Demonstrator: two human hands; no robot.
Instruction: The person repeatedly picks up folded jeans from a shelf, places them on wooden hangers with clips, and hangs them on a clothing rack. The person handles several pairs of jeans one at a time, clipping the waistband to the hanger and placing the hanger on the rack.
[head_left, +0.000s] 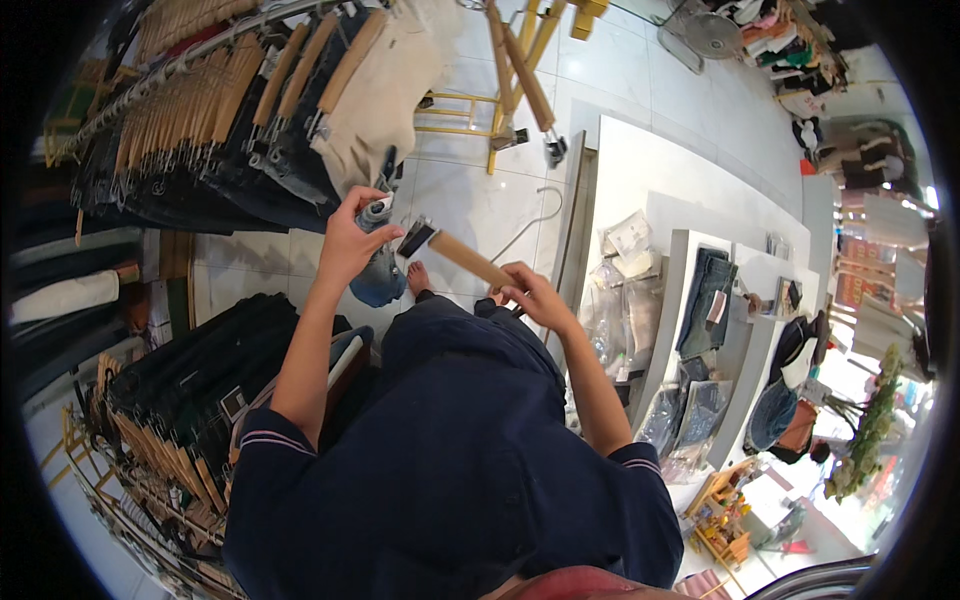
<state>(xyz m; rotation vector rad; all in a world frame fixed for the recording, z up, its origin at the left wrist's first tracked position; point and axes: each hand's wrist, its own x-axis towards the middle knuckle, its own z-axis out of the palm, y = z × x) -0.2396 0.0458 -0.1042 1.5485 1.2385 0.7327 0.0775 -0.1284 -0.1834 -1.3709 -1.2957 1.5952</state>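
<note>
My left hand (355, 234) grips the waistband of a pair of blue denim jeans (379, 281), which hang below it. In my right hand (534, 294) is one end of a wooden clip hanger (469, 256). The hanger slants up to the left, and its metal hook (541, 217) points away over the floor. A black clip (417, 238) at its far end is close to the waistband, just right of my left fingers; whether they touch I cannot tell. Cream trousers (386, 97) hang from the rail just beyond my left hand.
A rail of dark jeans on wooden hangers (187, 112) is at the upper left, another rack (172, 450) at the lower left. Two clip hangers (529, 79) hang on a yellow frame ahead. To the right is a white counter (652, 161) with bagged clothes (622, 315) and folded jeans (705, 304).
</note>
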